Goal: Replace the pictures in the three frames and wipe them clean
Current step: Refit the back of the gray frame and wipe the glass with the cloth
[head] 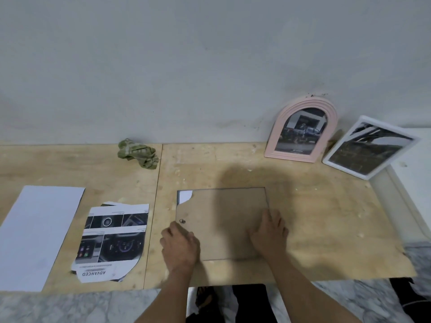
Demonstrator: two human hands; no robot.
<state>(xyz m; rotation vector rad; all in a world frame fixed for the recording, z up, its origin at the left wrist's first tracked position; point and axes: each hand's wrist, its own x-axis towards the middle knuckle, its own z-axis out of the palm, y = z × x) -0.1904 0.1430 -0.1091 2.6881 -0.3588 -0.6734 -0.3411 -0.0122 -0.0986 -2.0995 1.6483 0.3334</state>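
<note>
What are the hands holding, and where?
Both hands are on the face-down frame's brown backing board: the left hand at its near-left corner, the right hand near its right edge. Whether either grips it cannot be told.

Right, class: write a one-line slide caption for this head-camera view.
Both hands, left hand and right hand, press on the backing board of a face-down frame on the wooden table.

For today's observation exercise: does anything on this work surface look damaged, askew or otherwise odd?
Yes. The brown backing board under both hands has a broken far-left corner, with white showing through the gap. The white frame leans tilted on one corner beside the upright pink arched frame. The printed picture has roughly cut edges.
</note>
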